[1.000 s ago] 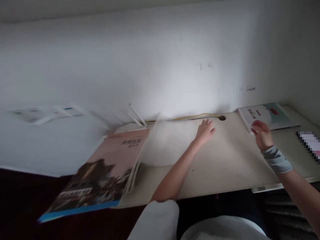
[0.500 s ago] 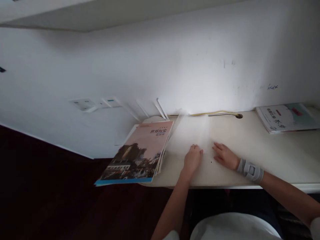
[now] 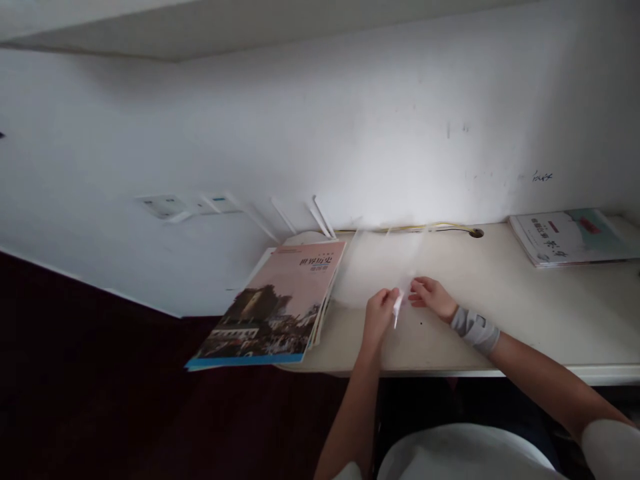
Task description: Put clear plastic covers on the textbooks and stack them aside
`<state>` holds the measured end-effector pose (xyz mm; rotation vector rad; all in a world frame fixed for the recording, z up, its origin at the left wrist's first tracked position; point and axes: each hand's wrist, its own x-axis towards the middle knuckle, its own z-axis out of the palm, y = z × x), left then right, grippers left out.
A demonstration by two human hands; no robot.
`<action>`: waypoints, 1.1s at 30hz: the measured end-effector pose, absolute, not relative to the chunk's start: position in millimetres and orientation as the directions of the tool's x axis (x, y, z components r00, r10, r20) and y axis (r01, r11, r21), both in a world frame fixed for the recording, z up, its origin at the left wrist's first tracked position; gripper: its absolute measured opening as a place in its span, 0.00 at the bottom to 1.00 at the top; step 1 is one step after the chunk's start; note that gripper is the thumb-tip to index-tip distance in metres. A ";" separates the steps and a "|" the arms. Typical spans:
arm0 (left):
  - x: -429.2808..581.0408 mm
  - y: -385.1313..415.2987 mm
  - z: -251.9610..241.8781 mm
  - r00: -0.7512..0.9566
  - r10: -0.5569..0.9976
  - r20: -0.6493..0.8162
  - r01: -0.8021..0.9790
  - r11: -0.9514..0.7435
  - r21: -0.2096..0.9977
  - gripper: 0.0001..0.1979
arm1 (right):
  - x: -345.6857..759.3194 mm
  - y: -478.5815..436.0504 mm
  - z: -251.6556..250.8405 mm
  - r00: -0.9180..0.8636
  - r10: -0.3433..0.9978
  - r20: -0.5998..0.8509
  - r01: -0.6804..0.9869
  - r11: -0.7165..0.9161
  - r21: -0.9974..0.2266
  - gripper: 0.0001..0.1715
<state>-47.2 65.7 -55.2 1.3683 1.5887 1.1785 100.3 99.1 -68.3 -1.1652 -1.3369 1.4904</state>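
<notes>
A clear plastic sheet [image 3: 373,263], probably a see-through book cover, lies over the desk and shows only faintly. My left hand [image 3: 380,317] is closed on its near right edge, where a folded strip catches the light beside my thumb. Just right of that edge is my right hand [image 3: 433,297], wearing a grey wrist wrap [image 3: 475,330]. Its fingers are slightly bent and apart, close to the plastic; whether they touch it I cannot tell. Left of the sheet sits a stack of books, with a pink-covered history book [image 3: 280,300] on top.
White antennas [image 3: 323,217] rise behind the book stack. Yellow and black cables run along the wall to a hole [image 3: 476,233] in the desk [image 3: 525,313]. More books [image 3: 565,237] lie at the right. Sockets [image 3: 163,205] are on the wall, and a shelf [image 3: 200,33] overhangs above.
My left hand has closed on the sheet's edge, and the edge has lifted and folded. My right hand has moved left toward it. The book stacks stay in place.
</notes>
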 end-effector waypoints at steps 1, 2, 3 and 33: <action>-46.8 65.9 -55.9 -0.176 0.984 0.022 0.265 0.026 0.964 0.19 | 96.9 104.3 -68.4 -0.245 0.961 -0.130 0.015 -0.130 -0.991 0.14; -47.7 66.2 -55.8 -0.174 0.985 0.011 0.216 0.028 0.976 0.19 | 94.2 109.4 -68.7 -0.241 0.962 -0.129 0.025 -0.126 -0.992 0.12; -49.6 66.8 -54.9 -0.180 0.984 0.013 0.194 0.022 0.981 0.18 | 92.3 114.2 -69.1 -0.240 0.963 -0.123 0.035 -0.118 -0.992 0.10; -74.5 9.8 -62.9 -0.333 0.939 0.087 0.860 0.265 0.435 0.21 | 376.7 8.1 -80.3 0.255 0.966 0.037 0.629 -0.136 -0.765 0.27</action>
